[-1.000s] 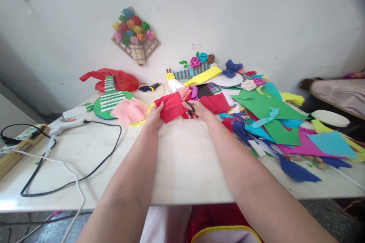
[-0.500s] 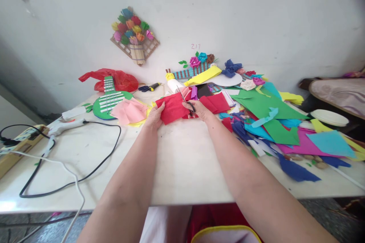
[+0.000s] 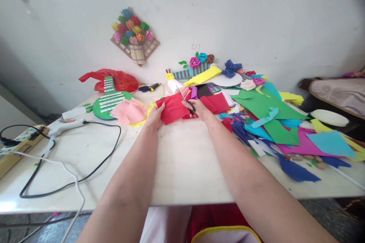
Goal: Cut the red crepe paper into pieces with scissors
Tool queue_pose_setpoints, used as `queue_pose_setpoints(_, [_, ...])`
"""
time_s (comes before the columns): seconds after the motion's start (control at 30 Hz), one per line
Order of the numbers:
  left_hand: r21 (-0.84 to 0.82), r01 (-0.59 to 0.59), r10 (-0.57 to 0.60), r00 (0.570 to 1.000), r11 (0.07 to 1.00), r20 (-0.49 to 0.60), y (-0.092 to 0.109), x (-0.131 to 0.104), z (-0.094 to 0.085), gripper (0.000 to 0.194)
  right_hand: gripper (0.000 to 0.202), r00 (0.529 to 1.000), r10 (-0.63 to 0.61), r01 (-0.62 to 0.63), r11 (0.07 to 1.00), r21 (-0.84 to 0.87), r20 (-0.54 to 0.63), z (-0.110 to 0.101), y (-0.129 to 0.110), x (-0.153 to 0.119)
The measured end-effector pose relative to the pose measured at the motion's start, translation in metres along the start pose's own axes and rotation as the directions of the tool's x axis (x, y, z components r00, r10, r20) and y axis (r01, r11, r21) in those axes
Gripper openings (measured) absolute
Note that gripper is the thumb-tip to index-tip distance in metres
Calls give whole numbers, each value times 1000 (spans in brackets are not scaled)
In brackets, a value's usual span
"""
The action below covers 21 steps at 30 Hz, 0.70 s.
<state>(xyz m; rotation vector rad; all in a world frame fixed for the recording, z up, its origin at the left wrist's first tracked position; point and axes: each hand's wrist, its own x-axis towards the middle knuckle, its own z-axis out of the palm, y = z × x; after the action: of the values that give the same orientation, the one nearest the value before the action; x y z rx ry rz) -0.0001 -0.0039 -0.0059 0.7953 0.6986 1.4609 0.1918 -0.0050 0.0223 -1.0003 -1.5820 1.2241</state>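
A piece of red crepe paper (image 3: 173,109) is held just above the table, its left edge pinched by my left hand (image 3: 155,116). My right hand (image 3: 199,108) is closed around the dark handles of a pair of scissors (image 3: 191,107), whose blades point up and away beside the paper's right part. Whether the blades touch the paper I cannot tell. Another piece of red paper (image 3: 216,102) lies just right of my right hand. Pink crepe paper (image 3: 129,111) rests left of my left hand, partly over a green guitar-shaped cutout (image 3: 107,100) with white strips.
A heap of coloured paper (image 3: 273,102) covers the table's right side. At left lie a white glue gun (image 3: 65,126), its black cord and a power strip (image 3: 23,144). Pliers (image 3: 149,87) and a red plastic bag (image 3: 119,79) are near the wall.
My hands, the scissors and the red paper have barely moved. Everything else stays where it was.
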Motion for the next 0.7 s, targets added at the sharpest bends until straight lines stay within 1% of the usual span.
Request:
queue_pose_setpoints(0.37, [-19,-11,10,999,1000,-42,2,-2,3,6,34,1000,-14,16,997,79,-22,3,3,5])
queue_pose_setpoints(0.5, [-28,-15,14,998,999,-63,2,-1,2,6,30,999,-16,20,997,81,-44,6,2,5])
queue_pose_setpoints(0.7, [-28,-34,32,997,999,-64,3,-1,1,4,28,998,-11,17,996,85,-61,7,0,5])
